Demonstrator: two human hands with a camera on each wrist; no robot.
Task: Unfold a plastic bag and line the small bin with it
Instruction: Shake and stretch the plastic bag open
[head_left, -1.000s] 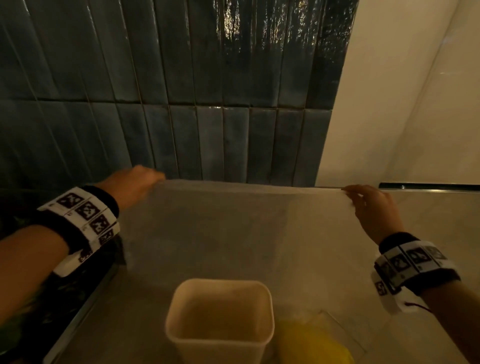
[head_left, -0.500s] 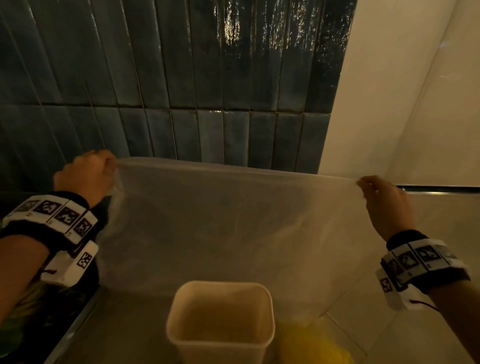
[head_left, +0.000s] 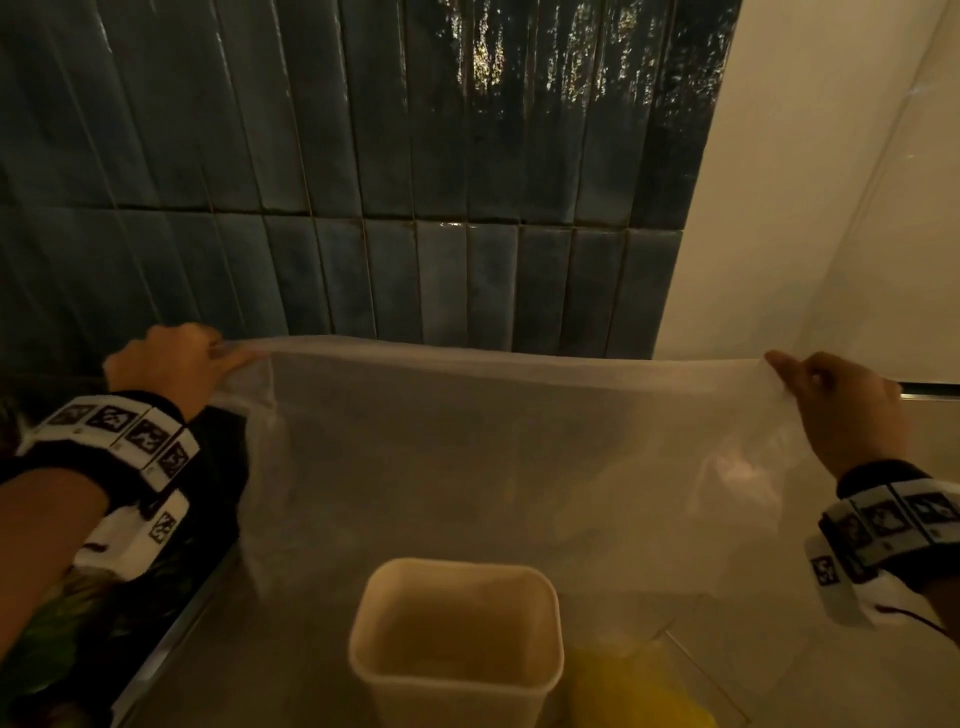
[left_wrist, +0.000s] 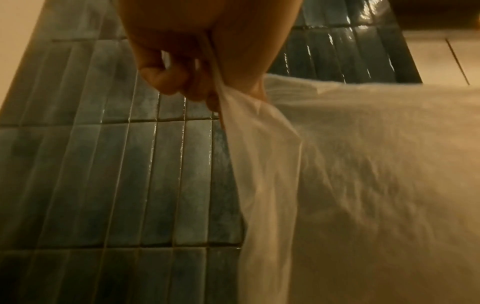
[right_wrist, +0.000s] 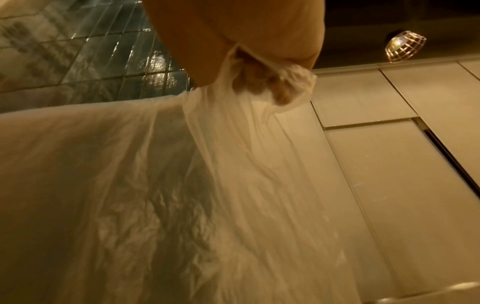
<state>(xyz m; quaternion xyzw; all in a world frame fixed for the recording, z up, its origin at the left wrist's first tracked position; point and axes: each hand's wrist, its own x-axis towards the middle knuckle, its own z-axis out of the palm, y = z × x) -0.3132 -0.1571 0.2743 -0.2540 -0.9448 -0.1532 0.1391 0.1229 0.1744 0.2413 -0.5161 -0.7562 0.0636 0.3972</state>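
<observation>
A thin translucent white plastic bag (head_left: 493, 457) hangs spread wide like a sheet between my two hands. My left hand (head_left: 176, 361) pinches its upper left corner, and the left wrist view shows the curled fingers (left_wrist: 182, 82) gripping bunched film (left_wrist: 363, 164). My right hand (head_left: 836, 400) grips the upper right corner, with plastic (right_wrist: 207, 185) gathered round its fingers (right_wrist: 275, 86). Below the sheet's lower edge, at bottom centre, stands the small cream bin (head_left: 457, 675), upright with its mouth uncovered.
Dark blue glossy tiles (head_left: 363, 182) cover the wall straight ahead, with a pale wall (head_left: 831, 182) to the right. A yellow object (head_left: 634, 691) lies right of the bin. Dark clutter with something green (head_left: 47, 644) fills the lower left. Pale floor tiles (right_wrist: 402, 185) lie below.
Both hands have moved farther apart and the bag's top edge has risen, stretching the sheet wider. The bin has stayed in place.
</observation>
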